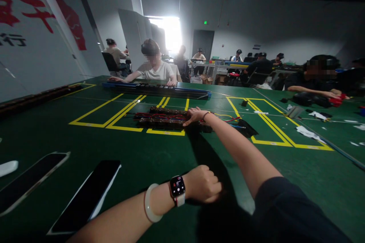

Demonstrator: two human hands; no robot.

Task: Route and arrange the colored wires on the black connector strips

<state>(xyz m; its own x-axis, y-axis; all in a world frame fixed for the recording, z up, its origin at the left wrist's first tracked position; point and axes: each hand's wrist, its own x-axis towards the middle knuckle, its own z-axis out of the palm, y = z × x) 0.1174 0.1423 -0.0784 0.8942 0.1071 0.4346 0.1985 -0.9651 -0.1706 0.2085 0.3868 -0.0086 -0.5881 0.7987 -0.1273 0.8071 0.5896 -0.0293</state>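
My right hand reaches forward across the green table, thumb and fingers wrapped over long black strips with red and dark wires running along them. Yellow, red and blue wire ends stick out to the right of the strips, beside a black flap. Close to me, my left hand is closed in a fist above the table, and nothing shows in it. A smartwatch and a pale bangle are on that wrist.
Two phones lie at the left front. Yellow tape outlines mark the green table. Across it, a person in white handles a long blue-edged piece. White scraps lie at right, near another person.
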